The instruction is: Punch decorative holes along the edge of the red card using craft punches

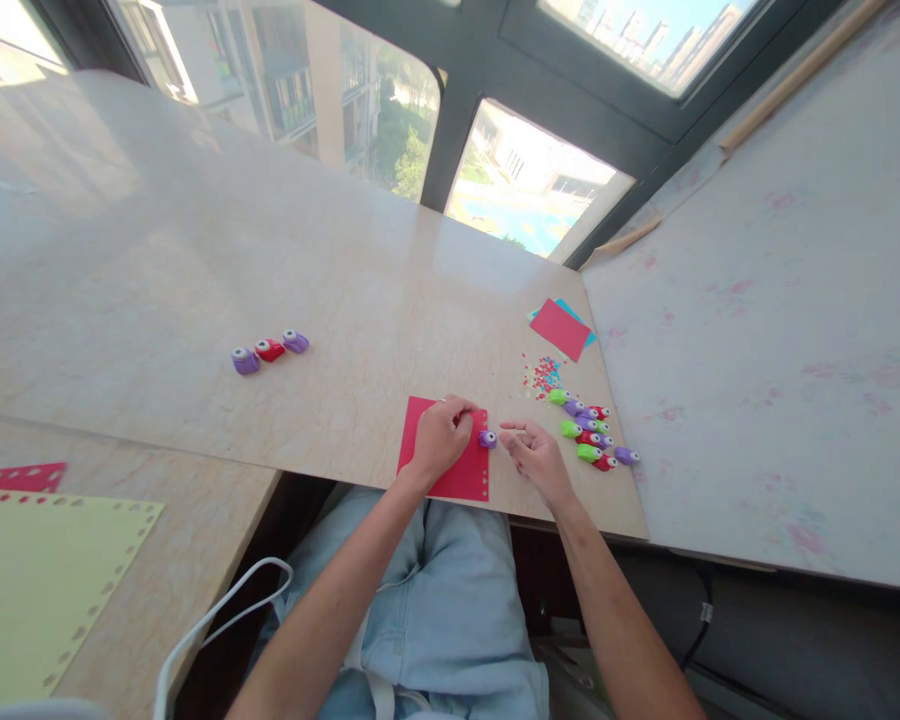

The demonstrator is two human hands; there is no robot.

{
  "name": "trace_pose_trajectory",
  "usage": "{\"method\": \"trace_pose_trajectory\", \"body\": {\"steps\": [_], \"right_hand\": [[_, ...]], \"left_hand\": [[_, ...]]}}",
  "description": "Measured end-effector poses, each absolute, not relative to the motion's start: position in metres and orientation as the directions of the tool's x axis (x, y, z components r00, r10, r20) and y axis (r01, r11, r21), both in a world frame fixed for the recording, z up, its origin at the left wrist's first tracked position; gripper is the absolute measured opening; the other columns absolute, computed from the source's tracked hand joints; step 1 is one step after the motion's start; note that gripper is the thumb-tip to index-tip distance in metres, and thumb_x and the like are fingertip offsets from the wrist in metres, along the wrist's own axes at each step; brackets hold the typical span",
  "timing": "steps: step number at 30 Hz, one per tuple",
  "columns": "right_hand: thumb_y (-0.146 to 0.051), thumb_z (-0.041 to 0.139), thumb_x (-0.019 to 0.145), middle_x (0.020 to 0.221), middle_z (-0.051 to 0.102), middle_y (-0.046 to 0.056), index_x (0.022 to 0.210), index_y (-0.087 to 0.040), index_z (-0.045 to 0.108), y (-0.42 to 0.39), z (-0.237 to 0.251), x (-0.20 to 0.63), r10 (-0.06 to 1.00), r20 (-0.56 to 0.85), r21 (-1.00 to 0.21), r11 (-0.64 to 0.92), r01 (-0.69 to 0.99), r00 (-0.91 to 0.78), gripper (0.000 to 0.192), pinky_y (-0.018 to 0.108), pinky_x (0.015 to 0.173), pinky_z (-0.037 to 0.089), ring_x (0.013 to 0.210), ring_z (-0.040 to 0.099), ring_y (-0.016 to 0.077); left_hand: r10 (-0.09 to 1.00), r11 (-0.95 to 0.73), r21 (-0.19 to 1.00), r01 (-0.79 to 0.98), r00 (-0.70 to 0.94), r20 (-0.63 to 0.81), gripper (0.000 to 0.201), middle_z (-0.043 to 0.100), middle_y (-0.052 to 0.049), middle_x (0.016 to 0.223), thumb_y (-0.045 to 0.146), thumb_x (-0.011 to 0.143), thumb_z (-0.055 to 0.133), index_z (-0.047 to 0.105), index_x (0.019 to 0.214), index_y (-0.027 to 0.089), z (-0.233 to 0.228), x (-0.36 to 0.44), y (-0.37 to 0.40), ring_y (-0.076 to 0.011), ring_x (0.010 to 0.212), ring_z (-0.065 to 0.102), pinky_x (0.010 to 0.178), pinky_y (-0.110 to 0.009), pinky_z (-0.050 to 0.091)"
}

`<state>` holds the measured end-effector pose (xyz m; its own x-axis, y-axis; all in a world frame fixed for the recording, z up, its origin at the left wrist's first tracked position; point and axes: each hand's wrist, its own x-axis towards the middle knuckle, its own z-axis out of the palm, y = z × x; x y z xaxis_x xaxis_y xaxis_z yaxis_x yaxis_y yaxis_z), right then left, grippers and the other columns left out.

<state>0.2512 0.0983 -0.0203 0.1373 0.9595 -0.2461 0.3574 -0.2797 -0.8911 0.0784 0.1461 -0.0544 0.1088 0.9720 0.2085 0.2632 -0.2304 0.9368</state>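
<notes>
A sheet of red paper [457,480] lies on the tabletop in front of me, with punched holes along its right edge. My left hand [442,435] rests over the paper with its fingers curled closed; what they hold, if anything, is hidden. At the right edge of the sheet sits a small purple craft punch [487,439]. Just right of that punch is my right hand [536,458], apart from it, holding nothing, with the fingers partly spread.
Several green, purple and red punches [589,439] stand in rows at the right. Behind them lie confetti bits [544,375] and small coloured cards [560,328]. Three punches [269,349] stand at the left. Yellow punched paper [52,580] and a white cable [225,610] are lower left.
</notes>
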Motion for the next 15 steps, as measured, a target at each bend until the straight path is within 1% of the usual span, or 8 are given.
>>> {"method": "trace_pose_trajectory", "body": {"steps": [1, 2, 3, 5, 8, 11, 13, 15], "right_hand": [[-0.054, 0.071, 0.075, 0.052, 0.043, -0.009, 0.111, -0.017, 0.065, 0.098, -0.020, 0.249, 0.975, -0.198, -0.881, -0.222, 0.419, 0.100, 0.051, 0.022, 0.045, 0.029, 0.045, 0.037, 0.0094], [-0.051, 0.072, 0.075, 0.055, 0.046, -0.008, 0.118, -0.018, 0.064, 0.098, -0.021, 0.247, 0.985, -0.165, -0.856, -0.173, 0.487, 0.059, 0.054, 0.023, 0.049, 0.033, 0.049, 0.040, 0.0105], [-0.049, 0.072, 0.075, 0.058, 0.050, -0.007, 0.120, -0.019, 0.065, 0.098, -0.022, 0.245, 0.989, -0.146, -0.823, -0.135, 0.552, 0.024, 0.054, 0.024, 0.053, 0.036, 0.052, 0.043, 0.0115], [-0.047, 0.070, 0.077, 0.062, 0.056, -0.004, 0.117, -0.020, 0.069, 0.100, -0.024, 0.245, 0.992, -0.129, -0.750, -0.090, 0.655, -0.011, 0.048, 0.026, 0.059, 0.040, 0.057, 0.048, 0.0136], [-0.048, 0.064, 0.080, 0.068, 0.064, 0.000, 0.109, -0.020, 0.073, 0.104, -0.027, 0.252, 0.996, -0.090, -0.685, -0.058, 0.726, -0.006, 0.041, 0.029, 0.063, 0.043, 0.061, 0.052, 0.0162], [-0.050, 0.061, 0.082, 0.075, 0.068, 0.004, 0.106, -0.018, 0.073, 0.109, -0.029, 0.265, 0.998, -0.029, -0.662, -0.066, 0.746, 0.063, 0.043, 0.031, 0.066, 0.045, 0.063, 0.053, 0.0178], [-0.052, 0.061, 0.080, 0.073, 0.066, 0.004, 0.105, -0.016, 0.072, 0.112, -0.031, 0.275, 0.987, 0.024, -0.655, -0.106, 0.748, 0.161, 0.045, 0.032, 0.065, 0.045, 0.062, 0.052, 0.0182], [-0.054, 0.063, 0.079, 0.069, 0.062, 0.002, 0.104, -0.015, 0.071, 0.113, -0.031, 0.282, 0.958, 0.069, -0.687, -0.158, 0.709, 0.280, 0.048, 0.031, 0.063, 0.044, 0.061, 0.050, 0.0174]], "left_hand": [[0.972, -0.232, 0.936, 0.266, 0.110, 0.209, 0.025, 0.071, -0.003, 0.081, 0.006, 0.079, 0.048, 0.070, 0.083, 0.018, -0.055, 0.078, 0.146, -0.0142, 0.070, 0.060, 0.067, -0.025, 0.044], [0.971, -0.233, 0.935, 0.267, 0.112, 0.210, 0.025, 0.071, -0.003, 0.081, 0.006, 0.078, 0.048, 0.070, 0.083, 0.018, -0.055, 0.078, 0.146, -0.0142, 0.070, 0.060, 0.067, -0.025, 0.044], [0.971, -0.234, 0.935, 0.268, 0.113, 0.210, 0.025, 0.071, -0.003, 0.081, 0.005, 0.078, 0.049, 0.070, 0.083, 0.018, -0.055, 0.079, 0.146, -0.0142, 0.070, 0.060, 0.067, -0.025, 0.044], [0.971, -0.233, 0.933, 0.275, 0.113, 0.209, 0.025, 0.071, -0.004, 0.082, 0.005, 0.078, 0.049, 0.070, 0.083, 0.018, -0.055, 0.078, 0.146, -0.0146, 0.071, 0.060, 0.068, -0.026, 0.045], [0.971, -0.233, 0.930, 0.285, 0.113, 0.209, 0.024, 0.071, -0.004, 0.083, 0.004, 0.078, 0.050, 0.070, 0.083, 0.018, -0.054, 0.078, 0.146, -0.0153, 0.075, 0.061, 0.070, -0.026, 0.045], [0.971, -0.233, 0.931, 0.281, 0.115, 0.209, 0.024, 0.071, -0.003, 0.083, 0.005, 0.079, 0.050, 0.070, 0.083, 0.018, -0.054, 0.078, 0.146, -0.0150, 0.074, 0.061, 0.069, -0.026, 0.045], [0.972, -0.231, 0.932, 0.278, 0.118, 0.205, 0.023, 0.071, -0.003, 0.083, 0.005, 0.079, 0.050, 0.070, 0.083, 0.018, -0.053, 0.078, 0.146, -0.0147, 0.072, 0.061, 0.068, -0.025, 0.044], [0.972, -0.229, 0.932, 0.281, 0.125, 0.200, 0.024, 0.071, -0.003, 0.082, 0.005, 0.080, 0.050, 0.070, 0.083, 0.018, -0.053, 0.078, 0.146, -0.0146, 0.071, 0.061, 0.067, -0.025, 0.044]]}}
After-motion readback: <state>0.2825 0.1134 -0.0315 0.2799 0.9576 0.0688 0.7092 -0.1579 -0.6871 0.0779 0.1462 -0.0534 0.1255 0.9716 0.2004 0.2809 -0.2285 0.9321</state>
